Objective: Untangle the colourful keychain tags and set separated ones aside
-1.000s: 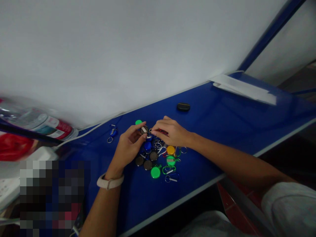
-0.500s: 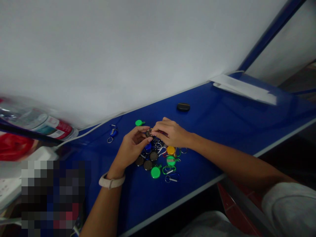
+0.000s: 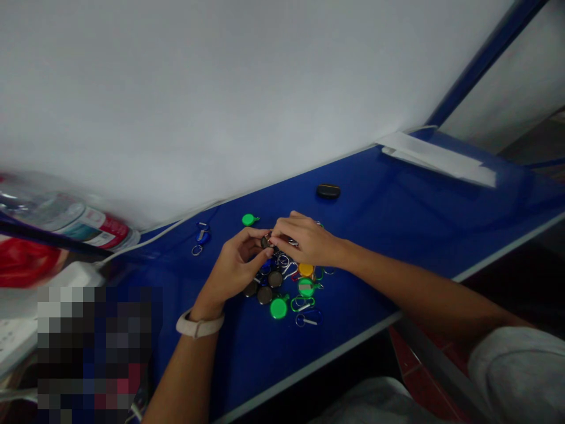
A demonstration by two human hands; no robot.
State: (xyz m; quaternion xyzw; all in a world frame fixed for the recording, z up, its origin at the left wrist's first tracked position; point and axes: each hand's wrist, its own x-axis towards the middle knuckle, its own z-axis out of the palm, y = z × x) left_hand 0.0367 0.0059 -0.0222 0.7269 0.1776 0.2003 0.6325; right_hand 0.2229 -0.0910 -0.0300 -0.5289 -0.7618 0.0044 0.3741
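Observation:
Between the thumb and fingers of my left hand (image 3: pixel 236 262) is a small dark round badge reel (image 3: pixel 265 241), held over a pile of similar reels. My right hand (image 3: pixel 304 238) is closed, its thumb and forefinger pinching at the right side of that same reel; its fingers hide the exact part. Below lie several dark reels (image 3: pixel 265 295), a yellow reel (image 3: pixel 306 269), green reels (image 3: pixel 278 308) and silver carabiner clips with rings (image 3: pixel 289 269). Nearest the front edge is a blue carabiner (image 3: pixel 314 318) with a ring.
A green reel (image 3: pixel 248 219) and a blue reel (image 3: pixel 202 237) lie apart on the blue table (image 3: pixel 375 235). Farther back are a black case (image 3: pixel 328 191) and white papers (image 3: pixel 436 159). At left are a plastic bottle (image 3: pixel 97 227), a white cable and a power strip (image 3: pixel 62 300).
My hands stay in nearly the same spot. The dark reel has turned slightly between my fingers, and my right fingertips have shifted a little against it.

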